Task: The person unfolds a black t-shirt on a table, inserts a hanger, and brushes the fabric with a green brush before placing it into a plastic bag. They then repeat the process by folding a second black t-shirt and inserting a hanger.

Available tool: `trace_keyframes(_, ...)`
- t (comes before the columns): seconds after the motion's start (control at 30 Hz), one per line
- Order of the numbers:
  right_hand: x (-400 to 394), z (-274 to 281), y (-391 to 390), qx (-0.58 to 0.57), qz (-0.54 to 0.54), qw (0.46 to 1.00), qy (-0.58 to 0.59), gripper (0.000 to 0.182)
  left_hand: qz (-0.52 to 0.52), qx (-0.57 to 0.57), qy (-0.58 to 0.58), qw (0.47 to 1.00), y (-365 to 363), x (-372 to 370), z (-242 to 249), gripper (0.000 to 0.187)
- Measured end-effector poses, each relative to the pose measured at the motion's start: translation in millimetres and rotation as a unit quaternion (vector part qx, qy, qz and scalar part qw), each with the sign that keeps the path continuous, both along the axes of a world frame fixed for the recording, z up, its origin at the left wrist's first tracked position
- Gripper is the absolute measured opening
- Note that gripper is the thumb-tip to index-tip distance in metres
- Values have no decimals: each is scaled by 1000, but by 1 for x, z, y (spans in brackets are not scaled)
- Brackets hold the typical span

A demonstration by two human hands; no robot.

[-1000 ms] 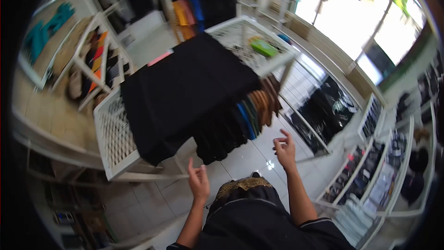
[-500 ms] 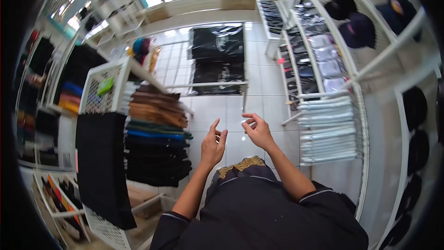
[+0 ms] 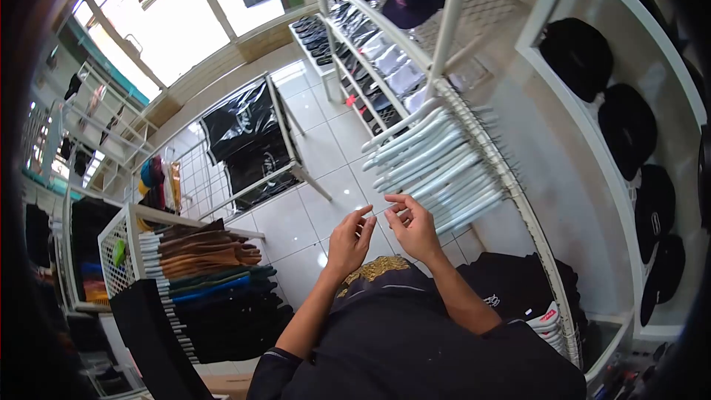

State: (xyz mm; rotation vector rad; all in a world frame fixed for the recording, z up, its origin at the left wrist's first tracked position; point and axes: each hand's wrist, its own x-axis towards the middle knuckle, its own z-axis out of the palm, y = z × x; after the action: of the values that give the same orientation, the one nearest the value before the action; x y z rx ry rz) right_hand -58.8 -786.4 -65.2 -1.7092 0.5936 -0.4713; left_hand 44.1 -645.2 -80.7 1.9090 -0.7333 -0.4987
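Observation:
My left hand [image 3: 349,241] is raised in front of my body, its fingers loosely curved and apart, holding nothing. Close by on its right, my right hand [image 3: 412,230] also hangs in the air with bent, parted fingers and no object in them. The two hands face each other without touching. Pale clothes hangers [image 3: 433,159] hang in a dense row just beyond my right hand, on a white rail [image 3: 489,137]. Brown trousers [image 3: 215,248] and other dark folded garments [image 3: 229,318] hang from a rack on the left, apart from my left hand.
A low wire table [image 3: 194,178] ahead holds black bagged garments [image 3: 248,141]. Shelves [image 3: 385,22] with caps and packets stand ahead right; black caps [image 3: 578,59] line the right wall. Black clothes [image 3: 511,285] hang near my right elbow. White floor tiles [image 3: 285,233] show between racks.
My view has swung to the right, bringing the hangers and wall caps nearer the middle. My hands have come closer together, both still without anything in them.

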Motion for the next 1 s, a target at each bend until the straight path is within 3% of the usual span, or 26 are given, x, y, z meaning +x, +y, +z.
trace_keyframes(0.13,-41,3,-7,36,-100,993,-42,28,-94,-20,-64,993,-31,-20,9,29)
trace_keyframes(0.2,-57,-7,-10,-24,-221,972,-78,25,-165,-4,-76,983,-45,-29,15,30)
trace_keyframes(0.33,-89,-31,-18,-65,-343,934,-69,21,-230,-6,-111,967,-64,-49,12,29)
trace_keyframes(0.47,-108,-69,-21,-60,-406,910,-58,41,-261,-21,-175,949,-74,-67,-11,27)
trace_keyframes(0.5,-111,-68,-21,-18,-412,911,-23,55,-270,-3,-180,946,-75,-70,-11,27)
trace_keyframes(0.63,-106,-103,-34,68,-405,910,-52,68,-251,-22,-235,939,-73,-81,-31,27)
trace_keyframes(0.77,-98,-108,-42,146,-394,902,-102,61,-254,-12,-222,941,-67,-86,-47,26)
trace_keyframes(0.87,-94,-114,-46,135,-353,912,-158,55,-233,-37,-270,933,-57,-92,-52,27)
trace_keyframes(1.0,-93,-109,-47,128,-337,923,-131,47,-189,-76,-320,925,-46,-99,-53,32)
